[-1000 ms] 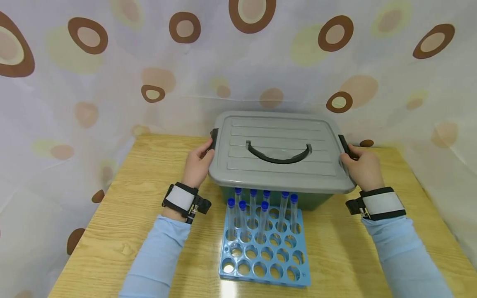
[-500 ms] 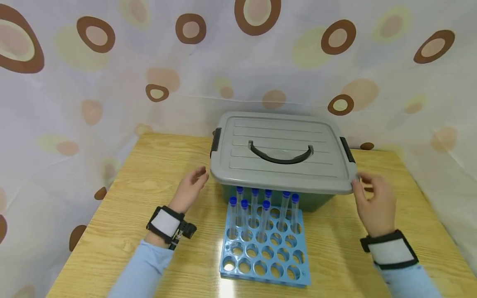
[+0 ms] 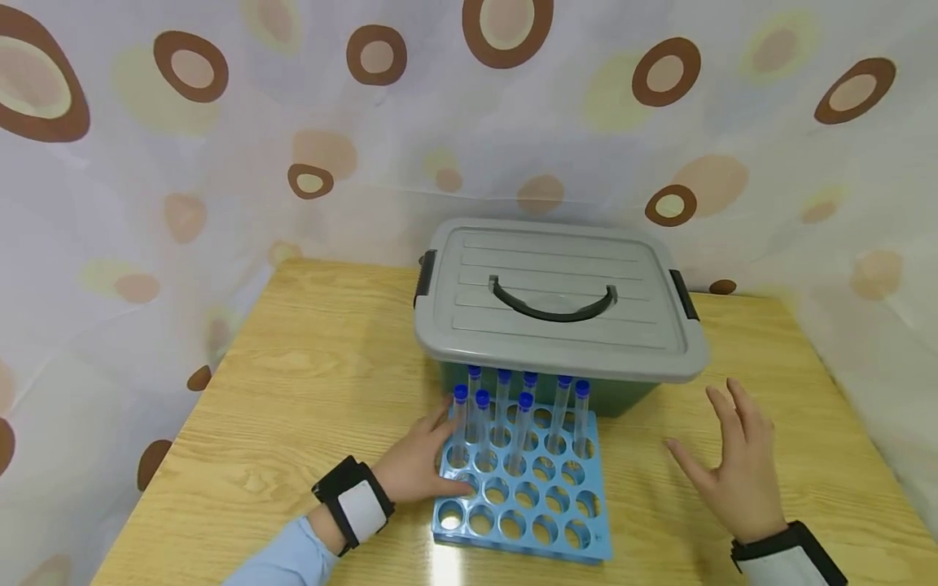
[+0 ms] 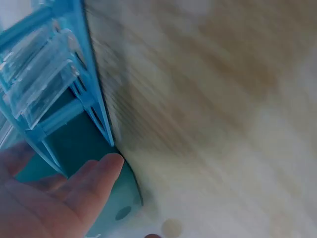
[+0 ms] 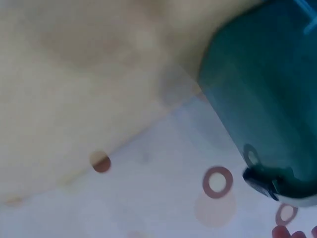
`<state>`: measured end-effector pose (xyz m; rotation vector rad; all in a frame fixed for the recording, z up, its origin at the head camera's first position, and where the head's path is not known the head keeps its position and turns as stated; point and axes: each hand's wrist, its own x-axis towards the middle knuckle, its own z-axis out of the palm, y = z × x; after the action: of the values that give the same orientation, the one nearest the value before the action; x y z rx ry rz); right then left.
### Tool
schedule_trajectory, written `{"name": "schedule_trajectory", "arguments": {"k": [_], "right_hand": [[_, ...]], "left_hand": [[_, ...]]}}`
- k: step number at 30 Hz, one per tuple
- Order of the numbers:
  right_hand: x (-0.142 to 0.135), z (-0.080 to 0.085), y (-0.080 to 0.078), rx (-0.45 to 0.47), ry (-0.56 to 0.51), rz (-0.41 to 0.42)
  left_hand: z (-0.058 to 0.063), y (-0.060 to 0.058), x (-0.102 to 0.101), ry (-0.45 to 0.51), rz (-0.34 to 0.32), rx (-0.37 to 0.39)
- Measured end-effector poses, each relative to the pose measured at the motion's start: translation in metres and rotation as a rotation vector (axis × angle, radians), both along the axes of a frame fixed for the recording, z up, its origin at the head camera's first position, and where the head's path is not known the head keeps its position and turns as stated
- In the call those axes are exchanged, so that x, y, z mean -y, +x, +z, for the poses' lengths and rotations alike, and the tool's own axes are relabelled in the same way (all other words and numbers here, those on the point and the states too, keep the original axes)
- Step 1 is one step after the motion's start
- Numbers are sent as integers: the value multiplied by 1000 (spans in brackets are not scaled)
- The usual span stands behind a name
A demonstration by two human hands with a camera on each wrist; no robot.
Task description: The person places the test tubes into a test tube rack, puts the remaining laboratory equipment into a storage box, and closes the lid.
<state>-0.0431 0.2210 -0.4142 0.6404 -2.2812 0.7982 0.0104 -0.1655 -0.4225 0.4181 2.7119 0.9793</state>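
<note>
A light blue test tube rack (image 3: 525, 547) stands on the table in front of the lidded box. Several clear test tubes (image 3: 522, 435) with blue caps stand in its back rows. My left hand (image 3: 414, 464) is at the rack's left side, thumb over the edge and fingers extended along it. In the left wrist view, the fingers (image 4: 101, 181) reach past the rack's corner beside the green box wall. My right hand (image 3: 743, 480) hovers to the right with fingers spread, holding nothing. Only its fingertips (image 5: 281, 232) show in the right wrist view.
The green storage box (image 3: 623, 397) has a grey lid (image 3: 557, 346), a black carrying handle (image 3: 553, 316) and black side clips (image 3: 684, 293). It stands right behind the rack, near the patterned cloth (image 3: 454, 122). The wooden table (image 3: 344, 342) extends on both sides.
Both hands have come off the box's side clips. My left hand has moved down and right to the rack; my right hand has drawn back toward me and spread its fingers.
</note>
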Motion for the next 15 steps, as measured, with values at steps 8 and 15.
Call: {"name": "schedule_trajectory", "arguments": {"k": [8, 15], "right_hand": [[19, 30, -37, -130, 158, 82], [21, 44, -39, -1, 189, 70]], "left_hand": [[0, 7, 9, 47, 65, 23], [1, 12, 22, 96, 90, 28]]}}
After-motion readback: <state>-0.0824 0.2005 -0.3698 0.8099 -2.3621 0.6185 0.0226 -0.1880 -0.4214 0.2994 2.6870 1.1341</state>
